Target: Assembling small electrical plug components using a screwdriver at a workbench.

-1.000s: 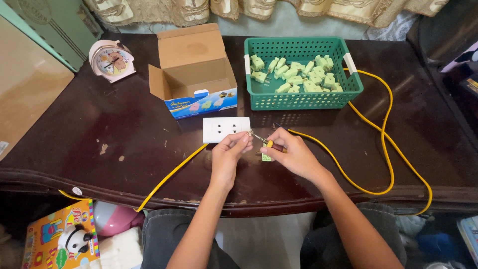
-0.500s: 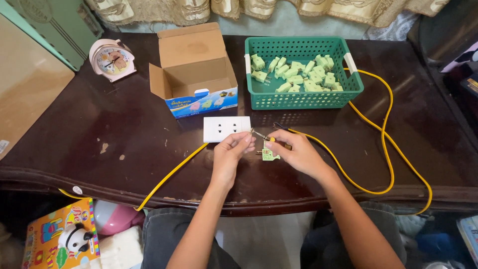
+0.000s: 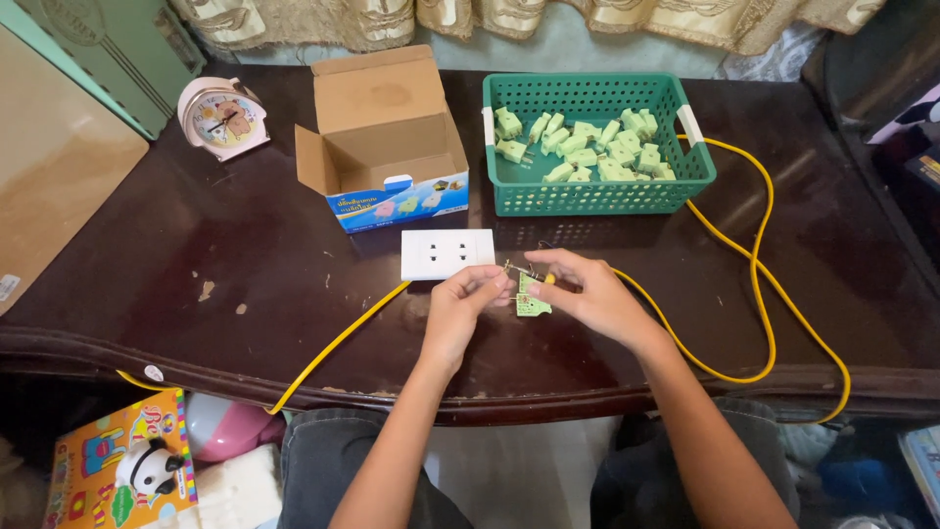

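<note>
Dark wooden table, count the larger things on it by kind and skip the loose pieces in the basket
Green plastic basket: 1
Open cardboard box: 1
White double socket plate: 1
Pink alarm clock: 1
Yellow cable: 1
Small green circuit board, between the left hand and right hand: 1
Total: 6

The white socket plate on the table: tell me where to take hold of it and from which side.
Take the white socket plate by its two long edges, coming straight down from above. It lies flat, face up, and the yellow cable leaves near its lower left corner, so hold the right half.
</note>
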